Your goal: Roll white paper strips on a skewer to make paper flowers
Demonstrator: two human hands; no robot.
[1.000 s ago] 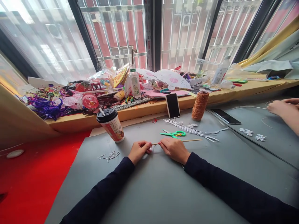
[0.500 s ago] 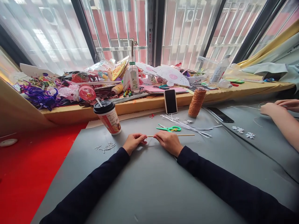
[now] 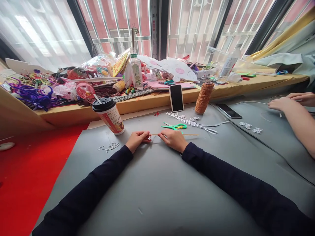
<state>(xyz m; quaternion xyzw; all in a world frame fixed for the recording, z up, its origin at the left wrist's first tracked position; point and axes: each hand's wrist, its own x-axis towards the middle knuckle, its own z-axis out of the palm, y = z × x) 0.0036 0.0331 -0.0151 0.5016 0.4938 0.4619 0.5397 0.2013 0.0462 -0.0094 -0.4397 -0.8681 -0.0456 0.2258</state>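
Note:
My left hand (image 3: 138, 140) pinches the left end of a thin wooden stick (image 3: 192, 134), with a small white piece at its fingertips. Further right along the same stick, my right hand (image 3: 173, 139) is closed on it, and the stick's right end sticks out past the knuckles. Green scissors (image 3: 180, 126) lie just beyond my right hand. White cords (image 3: 197, 124) are spread behind them. To the left of my left hand lies a small pile of short white cord pieces (image 3: 110, 147).
A lidded paper cup (image 3: 110, 118) stands at the left. Behind are a propped phone (image 3: 176, 98) and an orange twine spool (image 3: 204, 98). A flat phone (image 3: 228, 110), white knotted flowers (image 3: 257, 130) and another person's hands (image 3: 283, 105) are at the right. Craft materials crowd the ledge (image 3: 147, 100).
The view has shifted slightly, so the tabletop items appear higher and further left. My hands keep their hold on the stick. A small white tip now shows below the other person's hand.

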